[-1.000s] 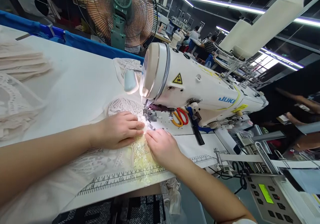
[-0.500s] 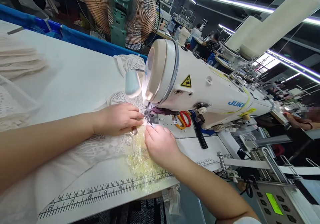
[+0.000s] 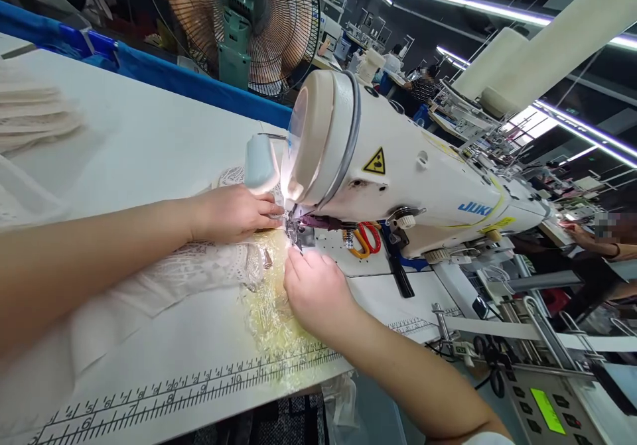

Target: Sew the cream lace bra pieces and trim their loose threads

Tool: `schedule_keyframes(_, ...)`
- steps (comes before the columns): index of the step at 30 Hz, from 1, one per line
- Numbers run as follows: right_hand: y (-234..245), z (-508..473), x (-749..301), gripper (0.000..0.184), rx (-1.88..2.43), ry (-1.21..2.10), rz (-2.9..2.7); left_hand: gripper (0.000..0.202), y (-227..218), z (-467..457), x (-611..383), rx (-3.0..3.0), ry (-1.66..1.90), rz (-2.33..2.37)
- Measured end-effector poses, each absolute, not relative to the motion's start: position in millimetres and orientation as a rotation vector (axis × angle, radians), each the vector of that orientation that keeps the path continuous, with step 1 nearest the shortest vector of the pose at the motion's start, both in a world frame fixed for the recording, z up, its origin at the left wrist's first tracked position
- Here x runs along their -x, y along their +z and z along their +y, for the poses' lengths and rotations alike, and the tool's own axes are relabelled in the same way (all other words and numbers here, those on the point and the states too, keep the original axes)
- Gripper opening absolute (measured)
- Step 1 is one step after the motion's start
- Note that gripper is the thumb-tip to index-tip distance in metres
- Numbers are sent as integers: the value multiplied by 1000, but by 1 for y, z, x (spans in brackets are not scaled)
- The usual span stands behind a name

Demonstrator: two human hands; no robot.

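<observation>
A white JUKI sewing machine stands on a white table. White lace fabric with a yellowish sheer layer lies under its presser foot. My left hand rests flat on the lace just left of the foot, fingers stretched toward the needle. My right hand presses on the sheer layer right in front of the foot, fingers curled down on the fabric.
A big standing fan is behind the table. Orange-and-red scissors lie on the machine bed. A control panel sits at the lower right. Folded lace pieces lie at the far left. Other people work at machines in the background.
Both hands have slid with the fabric toward the presser foot; the left hand is now closer under the machine head. The view has shifted slightly.
</observation>
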State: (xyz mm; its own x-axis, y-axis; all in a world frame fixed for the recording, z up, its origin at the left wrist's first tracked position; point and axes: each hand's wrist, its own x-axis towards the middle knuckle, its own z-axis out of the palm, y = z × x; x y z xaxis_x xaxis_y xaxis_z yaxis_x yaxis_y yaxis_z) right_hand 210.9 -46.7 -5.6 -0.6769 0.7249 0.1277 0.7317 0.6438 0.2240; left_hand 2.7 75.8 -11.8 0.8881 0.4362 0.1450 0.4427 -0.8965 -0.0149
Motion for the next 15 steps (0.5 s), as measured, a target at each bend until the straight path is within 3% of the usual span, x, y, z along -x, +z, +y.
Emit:
schedule_keyframes(8, -3, -60, -220, 33, 1253, -328, -2770, 34, 13, 42, 0, 2830, -300, -876)
schedule_keyframes(15, -5, -94, -229, 21, 1223, 148, -2345, 16, 26, 13, -3, 3016, -147, -1060)
